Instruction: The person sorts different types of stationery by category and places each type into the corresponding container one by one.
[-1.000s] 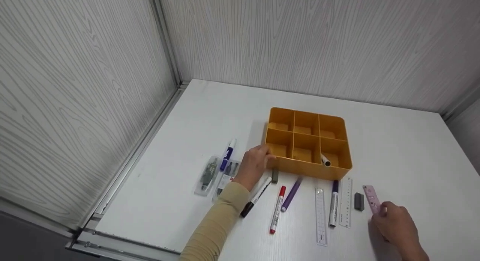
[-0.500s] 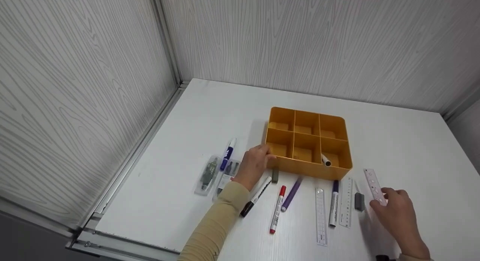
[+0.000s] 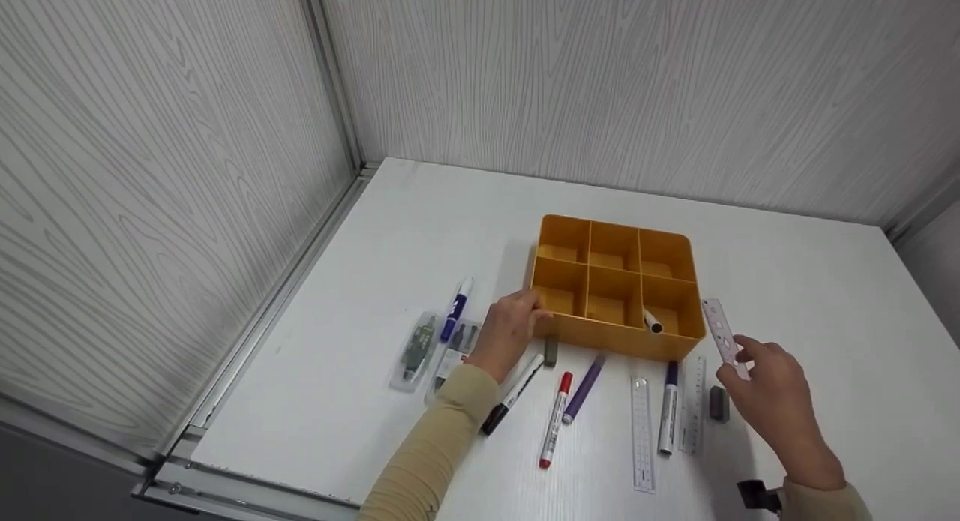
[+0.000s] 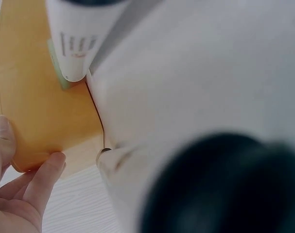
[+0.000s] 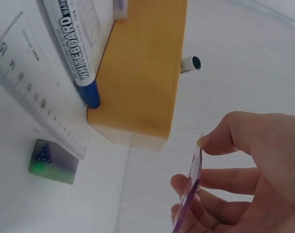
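Note:
An orange six-compartment organizer box (image 3: pixel 611 336) stands on the white table. My left hand (image 3: pixel 506 327) grips its near left corner; in the left wrist view the thumb is at the rim and the fingers (image 4: pixel 49 174) at the corner. My right hand (image 3: pixel 776 393) pinches a pink ruler (image 3: pixel 720 330) between thumb and fingers, raised beside the box's right side. Seen edge-on in the right wrist view, the ruler (image 5: pixel 190 191) slants down from the thumb. One white marker (image 3: pixel 652 322) leans in the near right compartment; the other compartments hold nothing visible.
In front of the box lie a capped whiteboard marker (image 3: pixel 668 408), two clear rulers (image 3: pixel 643 435), a grey eraser (image 3: pixel 718 405), a red marker (image 3: pixel 556 423), a purple pen (image 3: pixel 583 390) and a black-capped marker (image 3: pixel 512 395). Left are a blue marker (image 3: pixel 455 309) and clear cases (image 3: pixel 415 351).
My right hand has lifted the pink ruler off the table and carried it forward and left, up to the box's right side. The left hand and box have stayed put.

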